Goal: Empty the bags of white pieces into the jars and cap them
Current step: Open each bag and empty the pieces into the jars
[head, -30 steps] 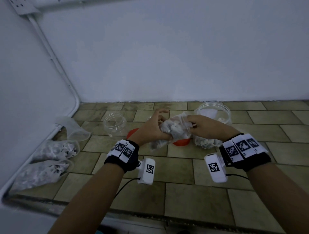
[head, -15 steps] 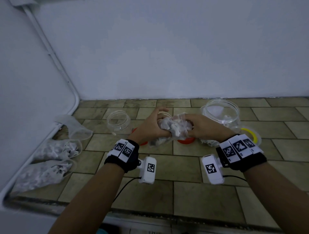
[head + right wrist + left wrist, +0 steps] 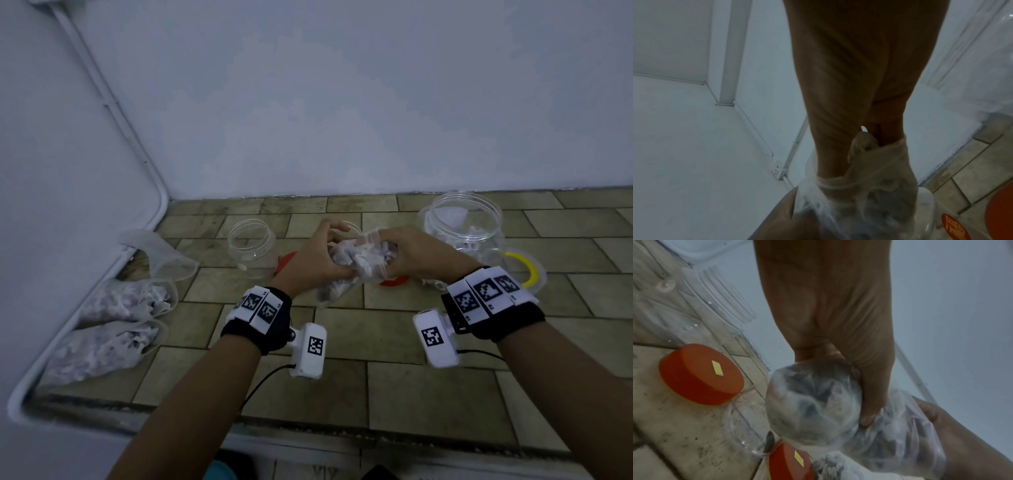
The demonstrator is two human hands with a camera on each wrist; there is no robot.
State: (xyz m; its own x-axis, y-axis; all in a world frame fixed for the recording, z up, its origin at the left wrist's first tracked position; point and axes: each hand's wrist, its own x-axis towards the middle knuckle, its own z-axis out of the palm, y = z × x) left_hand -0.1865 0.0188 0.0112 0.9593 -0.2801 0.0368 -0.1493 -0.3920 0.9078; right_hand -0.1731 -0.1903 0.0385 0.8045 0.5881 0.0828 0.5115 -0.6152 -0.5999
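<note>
Fingers (image 3: pixel 346 228) seemingly clutch bag (image 3: pixel 359 258).

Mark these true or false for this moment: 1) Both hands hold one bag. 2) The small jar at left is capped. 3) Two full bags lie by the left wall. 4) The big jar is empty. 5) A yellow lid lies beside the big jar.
1) True: the left hand and right hand grip the bag.
2) False: the small jar is open.
3) True: two full bags lie there.
4) False: the big jar holds white pieces.
5) True: the yellow lid lies beside it.
</note>
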